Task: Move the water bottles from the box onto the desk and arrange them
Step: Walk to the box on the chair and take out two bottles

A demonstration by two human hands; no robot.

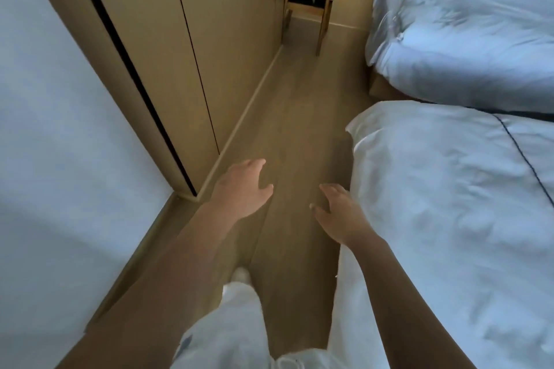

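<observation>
The person's bare left hand (244, 189) and right hand (337, 210) hover with fingers spread, holding nothing. No water bottles or box are visible. Bottles would likely be heavy, slippery; grip mid-body.

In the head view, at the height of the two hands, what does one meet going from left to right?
White wall → wooden wardrobe corner → left hand → bare wooden floor → right hand → near bed with white duvet.
</observation>
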